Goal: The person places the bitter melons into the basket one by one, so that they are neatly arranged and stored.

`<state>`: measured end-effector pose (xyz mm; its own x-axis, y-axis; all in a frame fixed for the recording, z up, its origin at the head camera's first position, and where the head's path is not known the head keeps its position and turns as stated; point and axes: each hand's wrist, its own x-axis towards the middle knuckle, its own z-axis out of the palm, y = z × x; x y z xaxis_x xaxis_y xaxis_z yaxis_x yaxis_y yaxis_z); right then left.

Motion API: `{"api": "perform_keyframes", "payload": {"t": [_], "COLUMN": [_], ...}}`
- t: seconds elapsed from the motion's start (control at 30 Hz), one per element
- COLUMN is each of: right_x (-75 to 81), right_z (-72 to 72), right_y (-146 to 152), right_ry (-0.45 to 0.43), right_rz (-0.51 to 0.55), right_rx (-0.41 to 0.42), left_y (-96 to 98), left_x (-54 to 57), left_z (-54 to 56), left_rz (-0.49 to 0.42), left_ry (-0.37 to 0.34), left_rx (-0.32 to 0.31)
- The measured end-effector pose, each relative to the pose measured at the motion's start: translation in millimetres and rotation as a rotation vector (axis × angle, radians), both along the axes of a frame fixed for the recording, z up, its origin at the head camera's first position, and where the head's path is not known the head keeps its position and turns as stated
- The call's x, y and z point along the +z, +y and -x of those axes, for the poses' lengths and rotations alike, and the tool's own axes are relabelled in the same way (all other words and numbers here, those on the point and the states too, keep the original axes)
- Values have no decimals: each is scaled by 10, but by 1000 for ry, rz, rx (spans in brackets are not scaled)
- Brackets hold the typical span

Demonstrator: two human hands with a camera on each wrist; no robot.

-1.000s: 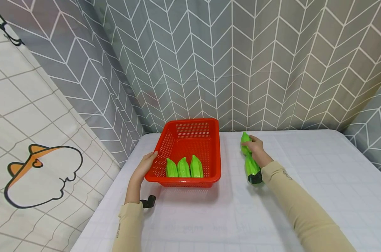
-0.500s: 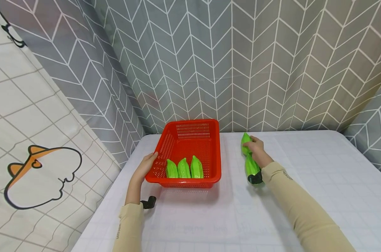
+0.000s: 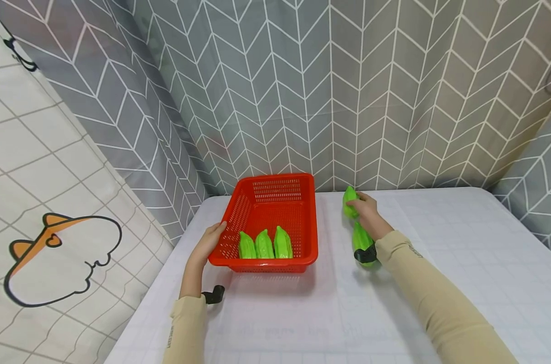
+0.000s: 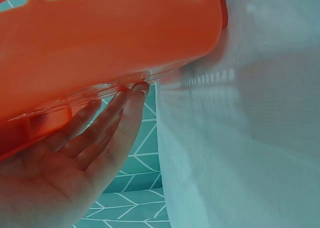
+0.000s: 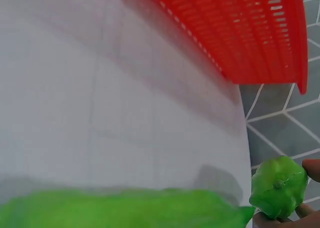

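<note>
My left hand (image 3: 208, 241) grips the left rim of a red plastic basket (image 3: 306, 259); in the left wrist view, its fingers (image 4: 127, 113) lie along the underside of the rim. Three bright green bitter melons, such as the middle one (image 3: 264, 245), lie side by side at the basket's near end. To the right of the basket, my right hand (image 3: 368, 210) pinches another bitter melon (image 3: 349, 199) between thumb and fingers. The right wrist view shows that held melon (image 5: 278, 187) end-on. Under my right wrist lies one more bitter melon (image 3: 362, 237), partly hidden by the wrist camera.
A white cloth (image 3: 284, 323) covers the table. Grey chevron-patterned curtain (image 3: 371, 101) hangs right behind the table's far edge. On the left is a white gridded cloth (image 3: 52, 177) with a cartoon print.
My right hand has raised the bitter melon slightly and shifted it a little to the left. The left hand stays on the basket rim; the head view has shifted slightly.
</note>
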<state>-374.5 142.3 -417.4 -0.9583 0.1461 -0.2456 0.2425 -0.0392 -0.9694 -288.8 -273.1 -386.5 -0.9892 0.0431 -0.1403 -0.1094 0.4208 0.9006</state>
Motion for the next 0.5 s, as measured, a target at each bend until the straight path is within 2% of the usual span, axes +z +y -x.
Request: {"api": "perform_keyframes", "payload": {"t": [0.27, 0.5], "right_x": [129, 252], "right_z": [-26, -20], "right_y": [-109, -190], "right_ry": [49, 41], "right_rz": [19, 64], "right_rx": [78, 72], "left_y": [-5, 22], "left_x": [-4, 35], "left_z": [-1, -20], "left_rz": [9, 2], "left_ry": [-5, -4], "left_rx": [-1, 4]}}
